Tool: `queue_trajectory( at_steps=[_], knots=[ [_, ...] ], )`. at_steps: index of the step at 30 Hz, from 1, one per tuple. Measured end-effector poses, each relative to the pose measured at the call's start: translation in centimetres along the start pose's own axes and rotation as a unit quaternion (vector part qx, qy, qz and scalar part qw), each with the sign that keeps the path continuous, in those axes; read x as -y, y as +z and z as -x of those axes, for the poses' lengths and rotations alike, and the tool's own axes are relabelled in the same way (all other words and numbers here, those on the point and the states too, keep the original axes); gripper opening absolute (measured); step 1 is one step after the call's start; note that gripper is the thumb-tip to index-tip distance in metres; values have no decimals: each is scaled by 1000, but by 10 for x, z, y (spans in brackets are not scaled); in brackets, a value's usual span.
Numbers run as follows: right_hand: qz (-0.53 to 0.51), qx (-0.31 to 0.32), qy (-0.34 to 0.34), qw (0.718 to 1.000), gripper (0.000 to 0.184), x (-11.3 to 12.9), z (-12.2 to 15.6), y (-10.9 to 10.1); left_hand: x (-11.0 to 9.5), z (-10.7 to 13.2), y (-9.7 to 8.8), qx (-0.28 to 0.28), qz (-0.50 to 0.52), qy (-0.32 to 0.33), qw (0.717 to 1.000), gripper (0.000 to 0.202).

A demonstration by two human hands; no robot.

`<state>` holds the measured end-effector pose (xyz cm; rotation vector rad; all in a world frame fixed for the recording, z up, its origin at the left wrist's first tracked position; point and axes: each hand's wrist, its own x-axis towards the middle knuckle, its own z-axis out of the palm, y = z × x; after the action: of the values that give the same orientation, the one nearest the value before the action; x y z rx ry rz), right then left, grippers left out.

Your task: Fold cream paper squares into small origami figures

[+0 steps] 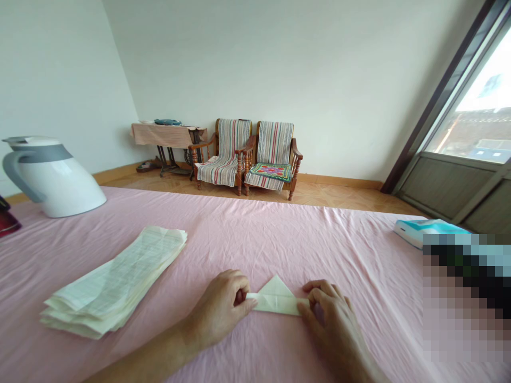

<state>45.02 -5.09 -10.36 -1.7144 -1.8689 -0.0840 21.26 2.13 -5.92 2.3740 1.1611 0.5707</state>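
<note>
Left hand [223, 302] pinches folded paper [276, 298] at 9 o'clock | right hand [333, 311] pinches at 3 o'clock | folding now, I judge | next needs firm creasing

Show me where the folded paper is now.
In the head view, the folded paper is at lower middle, slightly right of centre, between the left hand and right hand, right of the stack of paper sheets.

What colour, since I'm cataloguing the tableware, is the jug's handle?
The handle of the jug is grey, seen in the head view.
</note>
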Motion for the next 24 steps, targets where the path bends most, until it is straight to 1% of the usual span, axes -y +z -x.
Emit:
queue_trajectory(
  at_steps=[4, 7, 9, 13, 15, 17, 19, 21, 24],
  knots=[
    [-16, -3, -13, 1000, 18, 1, 0, -1, 1, 0, 0, -1, 2, 12, 1000, 19],
    [-34, -4, -20, 999, 2, 7, 1, -3, 0, 1, -1, 1, 12, 24, 1000, 18],
    [-47, -1, -30, 998, 12, 12, 2, -4, 0, 3, -2, 1, 28, 40, 999, 15],
    [-82, 13, -83, 993, 7, 16, 1, -3, -2, 4, -2, 11, 61, 93, 994, 17],
    [-97, 6, -86, 992, 6, 19, 0, -3, -3, 4, -1, 12, 65, 121, 991, 16],
    [-106, -7, -70, 992, 9, 22, -1, -4, -4, 3, 0, 12, 63, 131, 989, 16],
    [-108, -8, -55, 993, 11, 25, -2, -3, -6, 2, 1, 17, 59, 109, 992, 16],
    [-110, 10, -48, 993, 11, 26, -4, -1, -7, 1, 1, 24, 54, 74, 995, 15],
    [-121, 40, -8, 992, 12, 26, -7, 2, -7, -1, 2, 27, 48, 44, 997, 14]
  ],
)
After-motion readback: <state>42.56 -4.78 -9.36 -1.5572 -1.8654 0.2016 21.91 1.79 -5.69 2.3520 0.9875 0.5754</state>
